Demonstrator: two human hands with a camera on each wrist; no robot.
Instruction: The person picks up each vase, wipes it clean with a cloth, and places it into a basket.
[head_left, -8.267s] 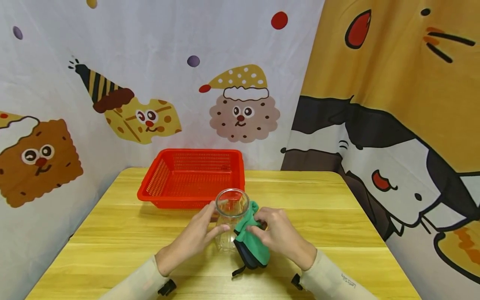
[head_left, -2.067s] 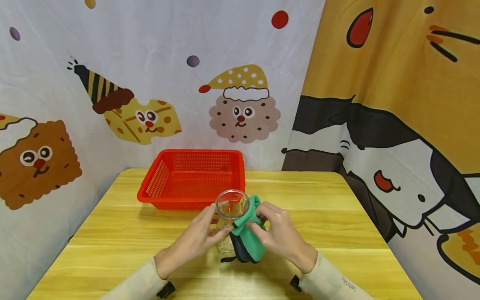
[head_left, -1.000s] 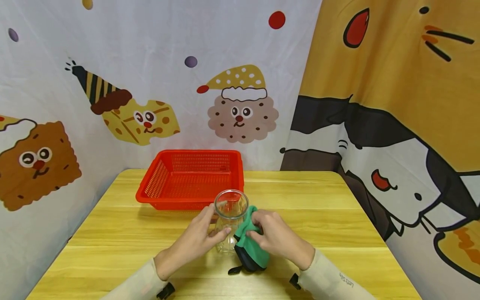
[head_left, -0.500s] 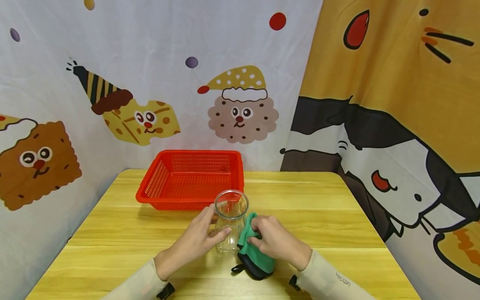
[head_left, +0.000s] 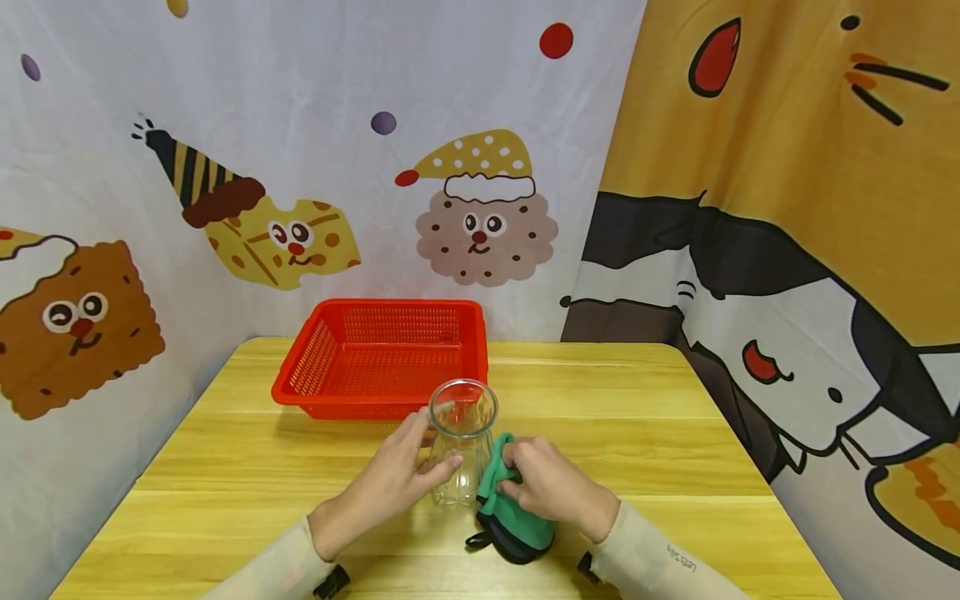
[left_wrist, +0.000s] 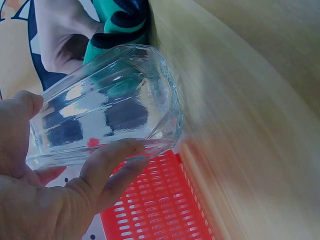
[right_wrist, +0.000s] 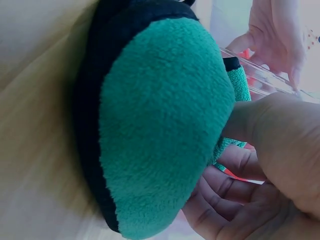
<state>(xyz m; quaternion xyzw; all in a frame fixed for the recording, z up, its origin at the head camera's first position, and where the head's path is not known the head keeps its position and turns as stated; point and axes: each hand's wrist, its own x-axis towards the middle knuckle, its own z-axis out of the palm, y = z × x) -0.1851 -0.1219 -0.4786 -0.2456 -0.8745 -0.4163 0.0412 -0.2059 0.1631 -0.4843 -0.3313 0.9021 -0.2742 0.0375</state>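
A clear glass jar (head_left: 467, 446) with a wide round mouth stands upright on the table. My left hand (head_left: 386, 479) grips its left side, thumb toward me and fingers behind. In the left wrist view, the fingers and thumb lie along the ribbed glass wall (left_wrist: 100, 112). To the right of the jar, my right hand (head_left: 558, 483) pinches a bunched green cleaning cloth (head_left: 522, 527) with black edging and a small black loop. The cloth's plush side (right_wrist: 165, 115) fills much of the right wrist view. Its upper fold lies close against the jar, and its lower part hangs near the tabletop.
A red plastic basket (head_left: 300, 396) with perforated walls stands behind the jar, toward the back left of the wooden table (head_left: 637, 417). A printed cartoon curtain (head_left: 300, 125) hangs behind the table and along its sides.
Against the jar's side, my right hand and the cloth were higher around two seconds ago; they have since come lower and slightly rightward. My left hand and the jar have stayed in place.
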